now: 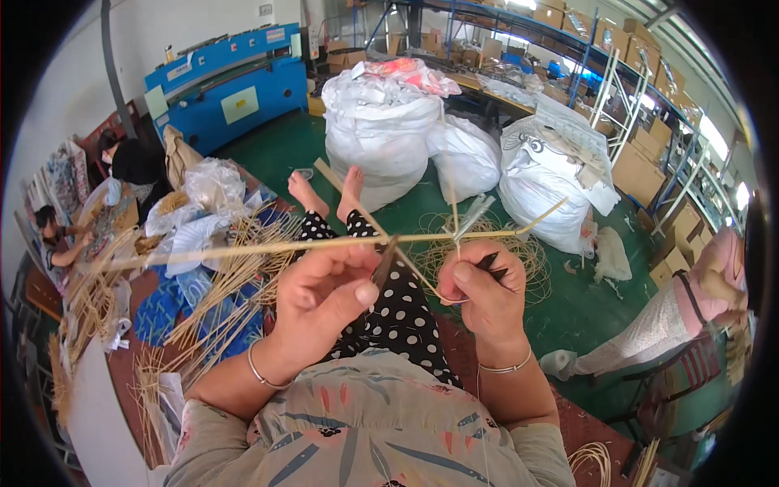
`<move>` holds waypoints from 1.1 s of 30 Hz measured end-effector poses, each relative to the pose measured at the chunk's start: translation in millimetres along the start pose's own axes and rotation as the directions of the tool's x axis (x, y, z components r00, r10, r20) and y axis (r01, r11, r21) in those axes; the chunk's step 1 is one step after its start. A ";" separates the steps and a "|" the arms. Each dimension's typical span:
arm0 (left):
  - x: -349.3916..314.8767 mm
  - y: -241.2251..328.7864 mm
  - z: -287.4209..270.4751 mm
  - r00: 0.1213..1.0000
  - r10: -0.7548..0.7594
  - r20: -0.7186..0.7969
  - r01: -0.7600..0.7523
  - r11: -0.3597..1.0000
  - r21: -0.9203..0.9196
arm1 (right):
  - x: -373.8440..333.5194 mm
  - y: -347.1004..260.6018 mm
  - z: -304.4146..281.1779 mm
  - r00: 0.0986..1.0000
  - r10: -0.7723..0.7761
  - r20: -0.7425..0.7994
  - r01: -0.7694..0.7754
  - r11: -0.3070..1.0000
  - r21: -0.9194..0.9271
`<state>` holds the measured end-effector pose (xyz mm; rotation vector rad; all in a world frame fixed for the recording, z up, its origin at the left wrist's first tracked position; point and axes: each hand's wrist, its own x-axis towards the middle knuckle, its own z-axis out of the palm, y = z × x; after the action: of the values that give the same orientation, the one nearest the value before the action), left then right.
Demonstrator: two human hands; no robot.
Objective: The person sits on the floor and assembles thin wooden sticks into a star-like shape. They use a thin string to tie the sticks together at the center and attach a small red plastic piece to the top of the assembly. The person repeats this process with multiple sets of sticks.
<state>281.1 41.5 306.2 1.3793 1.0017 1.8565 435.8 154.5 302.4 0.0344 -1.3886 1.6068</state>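
In front of my lap, a frame of pale bamboo strips (316,244) is held up, with several strips crossing and thin white ties at the right-hand joint (458,237). My left hand (329,296) is closed near the crossing, thumb and fingers curled about the strips; a dark narrow piece (386,261) shows by its fingertips. My right hand (485,292) is closed just under the tied joint, thumb against forefinger. A small black pointed tool (489,264) sticks out of its grip. The tool's kind is hidden by the fingers.
Loose bamboo strips (227,304) lie piled at the left with plastic bags. A coil of thin cane (519,272) rests on the green floor. Large white sacks (377,134) stand ahead. Another person (649,333) is at the right, near a chair (690,373); others sit at the left.
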 end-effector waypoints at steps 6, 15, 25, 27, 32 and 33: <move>10.1 0.6 -23.8 0.994 -0.085 0.068 0.100 0.959 -0.266 | 21.0 25.4 0.0 0.989 0.139 0.057 -0.134 0.988 -0.082; 1.1 -3.1 -50.2 0.984 0.018 0.180 -0.148 0.653 0.743 | 60.7 52.8 -14.6 0.969 0.221 0.111 -0.199 0.964 -0.176; 53.0 -23.8 -74.0 0.856 0.371 0.360 -0.379 -0.021 0.925 | 79.1 62.4 -25.3 0.866 0.496 0.059 -0.485 0.864 -0.136; 54.4 -29.9 -74.7 0.873 0.333 0.355 -0.359 -0.051 0.932 | 80.6 64.2 -25.3 0.846 0.529 0.065 -0.525 0.848 -0.075; 59.5 -34.0 -77.7 0.888 0.280 0.364 -0.367 -0.044 0.929 | 82.3 68.1 -27.5 0.850 0.526 0.040 -0.521 0.849 -0.093; 58.9 -29.1 -76.1 0.897 0.242 0.369 -0.371 -0.039 0.928 | 82.9 68.9 -27.2 0.856 0.516 0.043 -0.510 0.854 -0.102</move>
<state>192.9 89.1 297.9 2.6614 2.3758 1.0420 361.5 236.1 289.6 -0.3686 -1.6101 1.9908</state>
